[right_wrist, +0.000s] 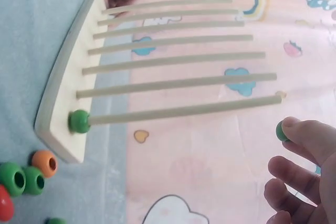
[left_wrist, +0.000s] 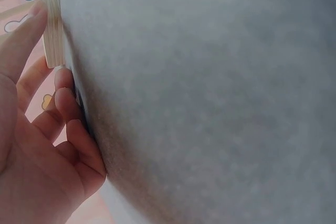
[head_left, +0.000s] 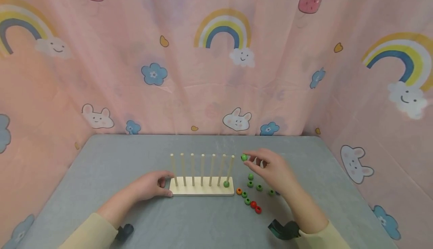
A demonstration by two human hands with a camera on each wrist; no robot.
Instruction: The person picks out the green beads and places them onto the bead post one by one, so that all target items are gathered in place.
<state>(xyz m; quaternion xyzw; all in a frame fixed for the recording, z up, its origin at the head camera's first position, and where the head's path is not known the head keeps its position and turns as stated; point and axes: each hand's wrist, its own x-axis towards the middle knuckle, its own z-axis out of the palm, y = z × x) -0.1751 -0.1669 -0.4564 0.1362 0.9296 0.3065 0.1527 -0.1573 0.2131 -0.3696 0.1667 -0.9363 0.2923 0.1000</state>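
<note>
A pale wooden peg board with several upright pegs stands on the table. My left hand holds its left end, thumb at the front edge and fingers behind; the left wrist view shows the thumb against the wood. One green bead sits at the foot of the rightmost peg. Between thumb and forefinger, my right hand pinches another green bead, raised near that peg's top and just right of it. In the right wrist view this pinched bead is apart from the peg tip.
Right of the board lie loose beads: several green ones, an orange bead and two red ones. A small dark bead is partly hidden under the right wrist. The grey table meets a pink patterned curtain behind.
</note>
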